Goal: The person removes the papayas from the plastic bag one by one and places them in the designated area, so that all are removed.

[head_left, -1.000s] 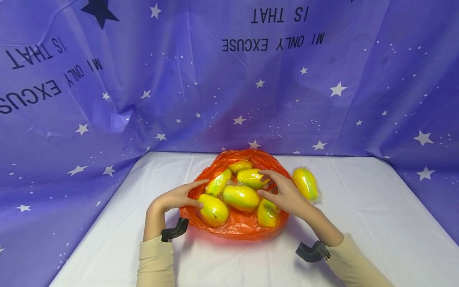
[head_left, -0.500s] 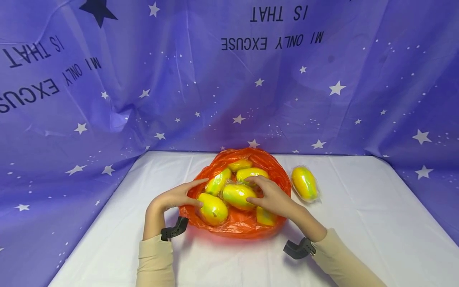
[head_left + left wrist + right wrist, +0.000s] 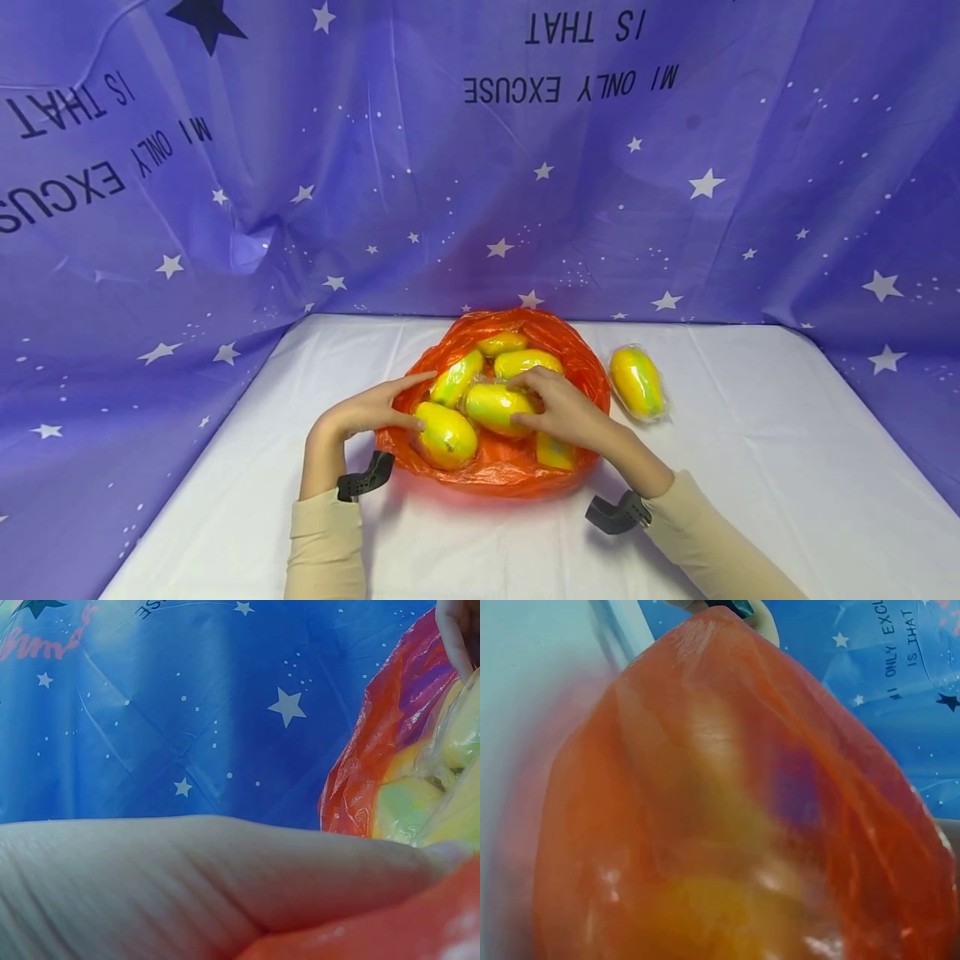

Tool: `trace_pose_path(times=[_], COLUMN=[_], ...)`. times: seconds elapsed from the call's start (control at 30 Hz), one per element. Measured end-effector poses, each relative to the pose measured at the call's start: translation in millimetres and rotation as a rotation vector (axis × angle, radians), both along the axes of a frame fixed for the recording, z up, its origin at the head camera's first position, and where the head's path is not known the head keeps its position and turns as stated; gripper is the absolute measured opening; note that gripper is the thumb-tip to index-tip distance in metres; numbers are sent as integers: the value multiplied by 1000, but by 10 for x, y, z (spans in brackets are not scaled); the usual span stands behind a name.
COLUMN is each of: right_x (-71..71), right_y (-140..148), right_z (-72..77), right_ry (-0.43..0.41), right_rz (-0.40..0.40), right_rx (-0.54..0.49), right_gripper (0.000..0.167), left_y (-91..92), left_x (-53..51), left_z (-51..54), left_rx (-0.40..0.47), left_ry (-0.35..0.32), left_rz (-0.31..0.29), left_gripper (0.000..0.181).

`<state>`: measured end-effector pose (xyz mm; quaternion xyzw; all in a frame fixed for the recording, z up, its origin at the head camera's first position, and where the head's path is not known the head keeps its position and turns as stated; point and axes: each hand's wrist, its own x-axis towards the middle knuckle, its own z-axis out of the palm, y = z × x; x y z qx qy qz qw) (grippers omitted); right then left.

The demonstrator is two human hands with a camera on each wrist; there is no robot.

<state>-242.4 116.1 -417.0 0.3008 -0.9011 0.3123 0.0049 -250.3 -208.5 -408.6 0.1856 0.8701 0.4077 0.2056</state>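
Observation:
A red plastic bag lies with its mouth wide, holding several yellow-green fruits in clear wrap. My left hand rests at the bag's left rim, fingers extended, with its thumb beside the lower-left fruit. Over the right end of the middle fruit, my right hand bends its fingers and thumb round it. In the left wrist view, fingers of the right hand show at the top right, above the bag. Red film of the bag fills most of the right wrist view and hides the right fingertips.
One more wrapped fruit lies outside the bag, to its right. White cloth covers the table. Behind it and at the sides hangs a purple-blue curtain with stars and lettering.
My right hand has moved left and slightly down, from the bag's right side onto the middle fruit, and covers part of the lower-right fruit. The left hand has barely moved.

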Motion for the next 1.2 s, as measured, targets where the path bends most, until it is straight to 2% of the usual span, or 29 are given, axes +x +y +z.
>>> trace_pose_path(times=[0.13,0.47,0.87,1.2], right_x=[-18,-42,-31,23], right_y=[-12,-32,-9,-4], right_z=[-11,-59,-82,10], right_ry=[8,17,-18,-3], right_rz=[0,-25,-38,-28], right_rx=[37,59,-23,-80], right_gripper=[50,63,58,56], left_y=[-1,30,28,11], left_x=[-9,-2,4,15], left_z=[6,34,12,15], left_rx=[-2,0,-7,-10], left_ry=[3,-1,-4,-5], left_rz=[-2,-3,-1,4], left_gripper=[79,79,80,80])
